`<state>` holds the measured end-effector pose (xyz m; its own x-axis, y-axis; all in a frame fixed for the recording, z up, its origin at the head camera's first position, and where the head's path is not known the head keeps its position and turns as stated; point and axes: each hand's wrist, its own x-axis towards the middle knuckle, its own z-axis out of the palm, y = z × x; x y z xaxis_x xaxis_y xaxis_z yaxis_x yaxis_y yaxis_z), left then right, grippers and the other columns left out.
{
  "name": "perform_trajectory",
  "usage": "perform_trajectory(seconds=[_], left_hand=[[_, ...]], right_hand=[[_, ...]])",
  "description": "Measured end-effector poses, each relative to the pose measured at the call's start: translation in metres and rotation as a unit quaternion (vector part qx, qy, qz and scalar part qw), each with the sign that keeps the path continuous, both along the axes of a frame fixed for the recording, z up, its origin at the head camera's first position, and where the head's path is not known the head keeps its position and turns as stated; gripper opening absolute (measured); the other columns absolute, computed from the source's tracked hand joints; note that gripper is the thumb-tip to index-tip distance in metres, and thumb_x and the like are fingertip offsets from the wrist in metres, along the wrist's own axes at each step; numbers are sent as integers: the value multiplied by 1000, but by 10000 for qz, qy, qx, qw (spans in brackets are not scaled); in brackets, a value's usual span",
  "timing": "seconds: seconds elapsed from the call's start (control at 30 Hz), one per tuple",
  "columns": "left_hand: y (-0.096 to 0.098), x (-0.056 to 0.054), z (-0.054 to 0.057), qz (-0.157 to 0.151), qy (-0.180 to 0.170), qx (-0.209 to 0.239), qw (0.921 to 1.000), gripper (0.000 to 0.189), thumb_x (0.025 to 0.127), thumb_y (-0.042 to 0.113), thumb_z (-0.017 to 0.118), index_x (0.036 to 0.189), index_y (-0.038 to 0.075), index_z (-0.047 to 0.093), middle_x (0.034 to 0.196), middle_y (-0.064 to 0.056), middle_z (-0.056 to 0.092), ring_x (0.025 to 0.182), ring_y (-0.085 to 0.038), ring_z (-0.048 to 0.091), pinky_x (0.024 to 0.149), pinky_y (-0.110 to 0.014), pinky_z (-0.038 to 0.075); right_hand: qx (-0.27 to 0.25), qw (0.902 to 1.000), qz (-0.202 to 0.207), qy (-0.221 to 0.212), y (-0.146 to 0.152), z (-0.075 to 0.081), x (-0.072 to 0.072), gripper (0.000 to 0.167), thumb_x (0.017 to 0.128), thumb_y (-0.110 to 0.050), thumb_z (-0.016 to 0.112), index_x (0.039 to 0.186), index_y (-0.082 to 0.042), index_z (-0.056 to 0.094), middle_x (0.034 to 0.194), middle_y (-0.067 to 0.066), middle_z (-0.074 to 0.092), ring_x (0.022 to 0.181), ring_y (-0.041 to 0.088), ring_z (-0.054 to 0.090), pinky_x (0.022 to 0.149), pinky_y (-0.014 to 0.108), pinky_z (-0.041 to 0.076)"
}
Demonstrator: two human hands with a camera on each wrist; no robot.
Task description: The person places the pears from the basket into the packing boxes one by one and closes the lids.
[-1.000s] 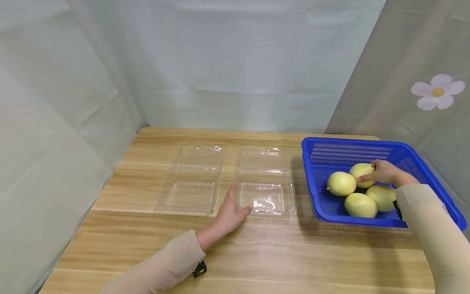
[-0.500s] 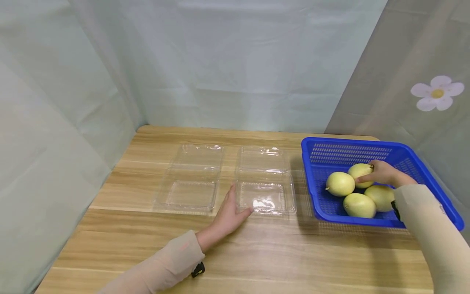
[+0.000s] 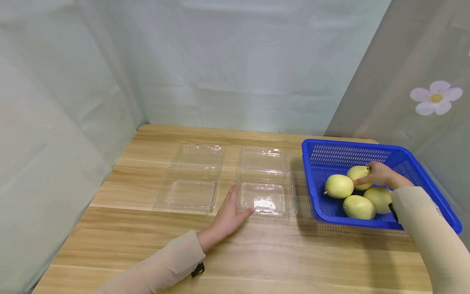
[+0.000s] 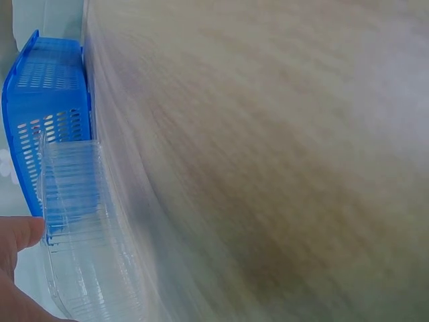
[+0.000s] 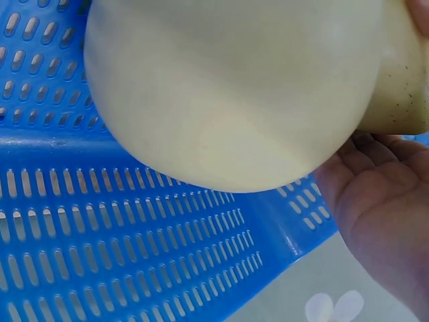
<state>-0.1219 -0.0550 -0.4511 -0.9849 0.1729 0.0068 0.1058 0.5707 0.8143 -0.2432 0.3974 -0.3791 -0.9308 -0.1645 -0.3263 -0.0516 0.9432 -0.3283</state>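
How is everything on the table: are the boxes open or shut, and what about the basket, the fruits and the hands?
Left hand, fingers stretched out, touching the right box
Right hand, gripping the back fruit
Right box, open
Left box, open too
Basket, upright, with four fruits showing inside
Back fruit, in the basket, held
Other three fruits, lying in the basket, not held

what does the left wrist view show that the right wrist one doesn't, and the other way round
Only the left wrist view: the left hand, its thumb at the rim of a clear container.

Only the right wrist view: the right hand holding a speckled fruit, with a large pale yellow fruit in front.

Both: the blue basket, seen from different angles.
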Motion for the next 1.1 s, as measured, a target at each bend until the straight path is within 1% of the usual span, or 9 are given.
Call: perform_trajectory(seconds=[0.13,0.27,0.47,0.63,0.7,0.83,0.93,1.1], left_hand=[[0,0,-1,-55,129,6,9999,86,88,30,67,149,-4,16,156,-23,12,144,-40,14,117,-54,16],[-1,3,-4,-51,166,59,9998,84,88,29,67,149,-3,19,156,-23,13,144,-40,14,117,-54,17],[-2,7,-7,-3,186,-103,9998,84,88,31,67,149,-3,20,156,-22,14,143,-40,16,116,-54,18],[-2,6,-7,4,247,-270,9993,84,87,33,67,148,-4,21,155,-23,16,143,-41,17,116,-53,19],[-2,6,-6,-11,253,-320,9992,84,88,33,67,148,-4,21,155,-23,16,143,-41,17,116,-53,19],[-3,5,-5,-34,262,-340,9991,84,88,33,66,148,-4,21,155,-23,16,142,-42,18,116,-54,20],[-4,4,-4,-36,279,-298,9992,84,88,33,67,148,-5,22,155,-23,16,142,-41,18,116,-54,20],[-3,2,-4,-31,295,-274,9992,84,87,34,67,148,-4,22,155,-23,16,143,-40,18,116,-53,20]], right_hand=[[0,10000,-4,26,-3,2,1,92,77,-40,76,121,29,35,118,48,43,104,57,47,85,61,46],[-16,10000,15,38,-5,1,0,93,76,-40,77,122,29,34,119,48,42,106,58,45,87,62,45],[-48,9999,-77,45,-6,4,3,93,75,-39,78,122,28,34,116,46,45,104,56,47,86,62,46],[8,9996,-96,254,-5,8,5,91,74,-38,78,120,28,36,113,45,48,101,55,49,85,62,45],[16,9993,-83,368,-4,9,5,87,74,-36,78,117,28,39,109,43,50,98,53,51,82,60,47],[-64,9988,-67,486,-6,14,6,84,74,-34,78,116,27,40,106,42,52,95,51,52,79,58,47],[-102,9987,-74,502,-9,17,6,85,75,-33,78,119,27,38,110,43,50,99,53,50,81,60,47],[-118,9984,-108,545,-11,21,7,83,77,-34,77,120,26,38,111,42,51,99,53,50,82,60,46]])
